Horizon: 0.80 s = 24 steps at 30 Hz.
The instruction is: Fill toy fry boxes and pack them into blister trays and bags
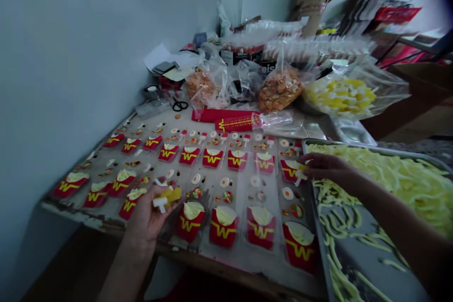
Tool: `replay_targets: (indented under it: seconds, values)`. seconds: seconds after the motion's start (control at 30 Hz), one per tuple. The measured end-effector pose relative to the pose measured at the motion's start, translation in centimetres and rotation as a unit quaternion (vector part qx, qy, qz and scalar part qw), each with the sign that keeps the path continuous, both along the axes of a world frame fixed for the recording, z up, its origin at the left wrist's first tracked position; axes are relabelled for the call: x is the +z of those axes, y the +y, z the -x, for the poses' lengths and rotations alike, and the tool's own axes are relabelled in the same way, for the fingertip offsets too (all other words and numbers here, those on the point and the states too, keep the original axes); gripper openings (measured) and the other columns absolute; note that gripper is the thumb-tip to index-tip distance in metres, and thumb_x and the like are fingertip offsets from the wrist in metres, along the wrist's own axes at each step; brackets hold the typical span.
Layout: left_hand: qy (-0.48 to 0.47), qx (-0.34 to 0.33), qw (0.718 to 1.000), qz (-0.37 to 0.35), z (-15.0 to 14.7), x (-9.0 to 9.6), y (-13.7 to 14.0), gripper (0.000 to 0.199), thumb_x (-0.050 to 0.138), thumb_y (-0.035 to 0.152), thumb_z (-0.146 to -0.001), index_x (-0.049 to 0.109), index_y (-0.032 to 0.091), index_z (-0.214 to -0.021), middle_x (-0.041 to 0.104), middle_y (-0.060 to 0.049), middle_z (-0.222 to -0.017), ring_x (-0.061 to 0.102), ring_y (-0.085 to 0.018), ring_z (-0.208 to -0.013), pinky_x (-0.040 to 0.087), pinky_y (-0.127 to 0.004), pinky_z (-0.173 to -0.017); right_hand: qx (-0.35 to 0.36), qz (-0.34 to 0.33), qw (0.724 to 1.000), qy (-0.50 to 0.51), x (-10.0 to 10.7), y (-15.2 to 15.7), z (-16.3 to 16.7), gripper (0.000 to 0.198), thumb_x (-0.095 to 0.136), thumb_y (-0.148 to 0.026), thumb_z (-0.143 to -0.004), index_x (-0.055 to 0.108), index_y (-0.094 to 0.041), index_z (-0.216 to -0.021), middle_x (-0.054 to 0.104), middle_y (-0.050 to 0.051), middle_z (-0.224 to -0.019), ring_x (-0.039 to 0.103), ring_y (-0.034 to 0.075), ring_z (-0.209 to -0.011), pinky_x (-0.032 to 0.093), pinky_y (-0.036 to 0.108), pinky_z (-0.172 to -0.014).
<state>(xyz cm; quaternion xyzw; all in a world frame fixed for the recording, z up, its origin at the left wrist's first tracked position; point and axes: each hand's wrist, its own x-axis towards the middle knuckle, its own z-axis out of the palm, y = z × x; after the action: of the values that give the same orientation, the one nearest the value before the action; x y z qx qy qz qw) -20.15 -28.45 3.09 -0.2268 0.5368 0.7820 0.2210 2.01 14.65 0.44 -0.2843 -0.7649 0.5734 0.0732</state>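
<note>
Several small yellow-and-white pieces [170, 195] rest in my left hand [146, 212], its fingers curled around them above the front rows of packets. Pinched in my right hand [325, 166] is one more yellow-and-white piece [301, 173], held at the red fries pouch [288, 170] at the right end of the back row; whether it touches is unclear. Rows of clear packets cover the table, each with a red pouch bearing a yellow W, such as the front pouch [223, 231]. Beside many pouches lie tiny food-like charms, including a fried egg [225, 182].
A metal tray [320, 240] of pale yellow fries-like strips [392, 170] stands at right. Behind the packets are bags of brown pieces [279, 89], a bag of yellow-and-white pieces [348, 96], red pouch stacks [237, 122] and black scissors [180, 104]. A wall [71, 56] borders the left.
</note>
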Motion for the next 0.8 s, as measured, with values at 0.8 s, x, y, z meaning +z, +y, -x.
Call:
replay_targets:
  seconds: [0.8]
  values:
    - [0.05,-0.597,0.795,-0.097,-15.7,-1.9,14.4,0.042,0.064,0.009,-0.053,0.06,0.02,-0.094,0.062,0.002,-0.077,0.053,-0.01,-0.06,0.041,-0.018,-0.052,0.069,-0.157,0.984,-0.057,-0.3,-4.0,-1.9,0.032,0.07,-0.039,-0.068,0.068,-0.016,-0.09,0.048,-0.006,-0.061,0.038,0.011,-0.059,0.027,0.025,-0.055]
